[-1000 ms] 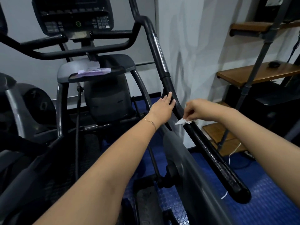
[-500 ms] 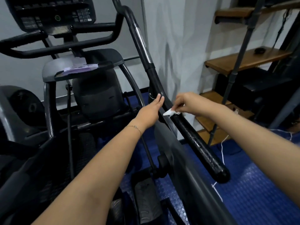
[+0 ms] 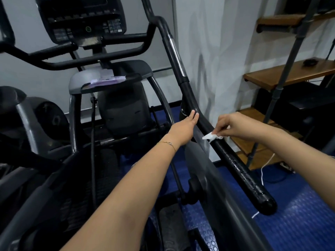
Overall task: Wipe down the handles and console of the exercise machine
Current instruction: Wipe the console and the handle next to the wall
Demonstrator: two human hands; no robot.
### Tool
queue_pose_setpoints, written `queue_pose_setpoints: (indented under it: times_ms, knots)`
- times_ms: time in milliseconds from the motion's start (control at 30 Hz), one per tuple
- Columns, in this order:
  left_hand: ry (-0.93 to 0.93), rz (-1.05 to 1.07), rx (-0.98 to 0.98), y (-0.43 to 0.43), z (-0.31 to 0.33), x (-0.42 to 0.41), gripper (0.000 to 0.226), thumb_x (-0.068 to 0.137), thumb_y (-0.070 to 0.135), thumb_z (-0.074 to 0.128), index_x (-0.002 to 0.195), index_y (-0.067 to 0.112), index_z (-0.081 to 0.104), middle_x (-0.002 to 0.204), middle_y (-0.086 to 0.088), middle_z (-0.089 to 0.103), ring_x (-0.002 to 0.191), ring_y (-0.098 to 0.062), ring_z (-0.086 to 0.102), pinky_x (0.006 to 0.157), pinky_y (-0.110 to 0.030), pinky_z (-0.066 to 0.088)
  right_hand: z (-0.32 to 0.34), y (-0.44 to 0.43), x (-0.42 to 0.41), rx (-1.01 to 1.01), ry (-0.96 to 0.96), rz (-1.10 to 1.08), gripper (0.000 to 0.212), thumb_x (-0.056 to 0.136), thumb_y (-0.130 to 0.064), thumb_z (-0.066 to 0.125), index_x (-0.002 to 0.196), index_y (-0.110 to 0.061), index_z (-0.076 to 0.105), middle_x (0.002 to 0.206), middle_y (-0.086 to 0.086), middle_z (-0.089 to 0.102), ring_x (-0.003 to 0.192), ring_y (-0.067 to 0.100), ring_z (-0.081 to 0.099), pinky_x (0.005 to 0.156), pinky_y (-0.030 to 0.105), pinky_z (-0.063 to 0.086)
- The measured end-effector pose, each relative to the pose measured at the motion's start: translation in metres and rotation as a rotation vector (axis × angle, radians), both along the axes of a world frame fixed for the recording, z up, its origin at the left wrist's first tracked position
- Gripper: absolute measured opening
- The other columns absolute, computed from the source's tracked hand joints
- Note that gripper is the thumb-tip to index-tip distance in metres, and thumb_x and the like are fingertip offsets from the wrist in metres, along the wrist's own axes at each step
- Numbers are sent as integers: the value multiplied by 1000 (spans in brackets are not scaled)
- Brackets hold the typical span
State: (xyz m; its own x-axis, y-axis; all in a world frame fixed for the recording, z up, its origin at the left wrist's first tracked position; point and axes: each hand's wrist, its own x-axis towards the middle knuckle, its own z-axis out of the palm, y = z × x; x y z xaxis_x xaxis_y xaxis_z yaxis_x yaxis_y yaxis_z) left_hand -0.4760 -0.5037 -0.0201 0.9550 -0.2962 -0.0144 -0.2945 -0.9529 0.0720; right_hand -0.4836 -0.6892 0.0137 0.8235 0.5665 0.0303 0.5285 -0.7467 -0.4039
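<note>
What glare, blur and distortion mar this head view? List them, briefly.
Head view: glare streaks the chrome band of the handlebar, and wet glints speckle its lower grip. Head view: the console sits dim and underexposed. Head view: the grey side cover below the wipe looks smeared and soft, and the shelf post leans with wide-angle distortion.

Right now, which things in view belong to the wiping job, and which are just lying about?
Job: white wipe pinched by right hand, black handle touched by left hand, console.
Lying about: papers on the tray, wooden shelves, white cord by the shelves.
</note>
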Motion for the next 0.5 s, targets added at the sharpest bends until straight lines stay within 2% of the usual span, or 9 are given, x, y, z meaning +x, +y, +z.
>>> queue_pose_setpoints:
  times_ms: [133, 233, 300, 400, 500]
  knots:
    - [17, 10, -2, -1, -2, 2, 80, 86, -11, 36, 152, 19, 3, 159, 4, -5, 102, -26, 58, 58, -29, 37, -5, 7, 6, -13, -84, -19, 17, 83, -8, 65, 98, -10, 73, 87, -2, 55, 91, 22, 60, 82, 30, 44]
    - [28, 18, 30, -4, 5, -1, 77, 88, -9, 35, 152, 19, 3, 159, 3, -4, 102, -27, 57, 60, -30, 38, 3, -2, 5, 2, 64, 27, 15, 82, -6, 66, 95, -9, 73, 83, -3, 55, 87, 22, 61, 81, 30, 47]
    - [34, 18, 65, -5, 9, -3, 76, 88, -8, 34, 152, 18, 3, 160, 3, -4, 109, -28, 55, 63, -31, 38, 5, -2, 6, -2, 85, 35, 16, 82, -6, 66, 95, -11, 73, 84, -3, 55, 84, 20, 60, 76, 25, 48]
    - [37, 21, 83, -5, 10, -3, 77, 87, -9, 34, 152, 18, 3, 160, 3, -4, 102, -31, 58, 60, -32, 37, -1, 5, 6, 26, -37, -17, 17, 83, -8, 65, 98, -12, 72, 85, -5, 51, 81, 12, 53, 63, 11, 38]
    - [46, 28, 86, -6, 8, -2, 79, 86, -10, 34, 152, 19, 2, 159, 4, -5, 99, -32, 59, 55, -31, 35, -9, -3, -2, 79, -48, -25, 16, 82, -7, 66, 96, -10, 73, 83, -6, 52, 80, 10, 52, 63, 13, 37]
